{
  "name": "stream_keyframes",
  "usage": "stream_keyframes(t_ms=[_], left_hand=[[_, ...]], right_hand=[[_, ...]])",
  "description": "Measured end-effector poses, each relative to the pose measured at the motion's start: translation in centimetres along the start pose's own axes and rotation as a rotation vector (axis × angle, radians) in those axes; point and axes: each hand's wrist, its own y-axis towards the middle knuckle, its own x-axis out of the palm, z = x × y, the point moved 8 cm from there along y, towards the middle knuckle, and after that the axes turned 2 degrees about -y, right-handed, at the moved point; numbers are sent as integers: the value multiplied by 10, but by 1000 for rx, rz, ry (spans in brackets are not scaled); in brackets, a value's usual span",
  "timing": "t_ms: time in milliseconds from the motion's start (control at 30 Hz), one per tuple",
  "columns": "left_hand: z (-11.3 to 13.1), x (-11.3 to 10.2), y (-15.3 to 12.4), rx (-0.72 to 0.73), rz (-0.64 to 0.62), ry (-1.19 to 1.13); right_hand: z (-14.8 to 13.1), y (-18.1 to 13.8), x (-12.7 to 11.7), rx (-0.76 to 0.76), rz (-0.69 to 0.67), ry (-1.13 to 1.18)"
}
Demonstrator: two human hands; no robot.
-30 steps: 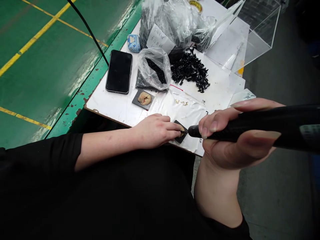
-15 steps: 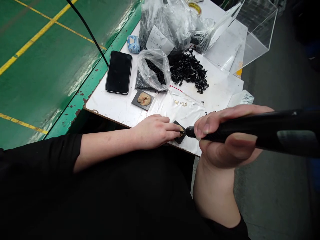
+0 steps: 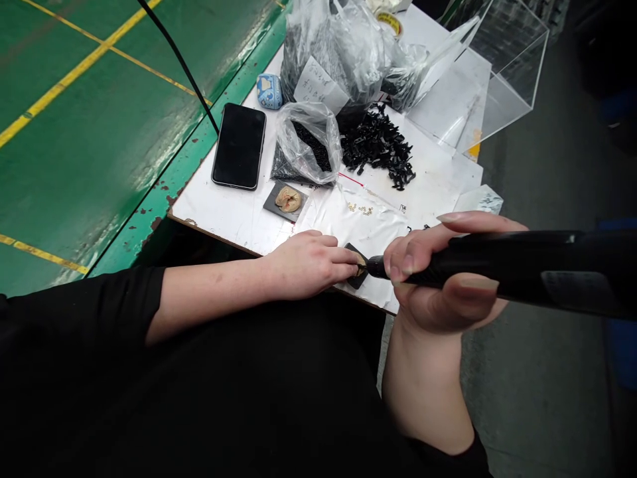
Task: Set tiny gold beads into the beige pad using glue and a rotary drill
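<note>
My right hand (image 3: 438, 279) is wrapped round a black electric screwdriver (image 3: 527, 269), which lies nearly level across the right of the view. Its narrow tip points left and meets a tan pad on a small dark block (image 3: 357, 280) by the table's front edge. There the fingers of my left hand (image 3: 313, 264) are pressed together beside the tip. Whatever they hold is too small and hidden to make out. Several tiny brass-coloured pieces (image 3: 365, 210) lie on a white sheet (image 3: 338, 216) beyond. A second dark block with a tan lump (image 3: 287, 199) is left of the sheet.
A phone (image 3: 239, 146) lies on the white table (image 3: 199, 206). Behind are an open bag of small black parts (image 3: 306, 149), a heap of black clips (image 3: 381, 146), larger plastic bags (image 3: 343, 53), a blue-patterned object (image 3: 269, 91) and a clear acrylic box (image 3: 512, 79).
The view has shifted slightly. My right hand and the screwdriver sit a little further left, and the thumb and fingers have moved slightly on the grip. My left hand stays at the block.
</note>
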Motion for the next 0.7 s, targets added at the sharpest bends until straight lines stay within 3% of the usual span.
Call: stream_keyframes(t_ms=[500, 633, 700], left_hand=[[-1, 0, -1, -8, 4, -5], [0, -3, -2, 5, 13, -3], [0, -5, -2, 9, 4, -15]], right_hand=[[3, 5, -2, 28, 61, -38], [-9, 13, -18, 50, 106, -103], [-7, 13, -29, 142, 56, -251]])
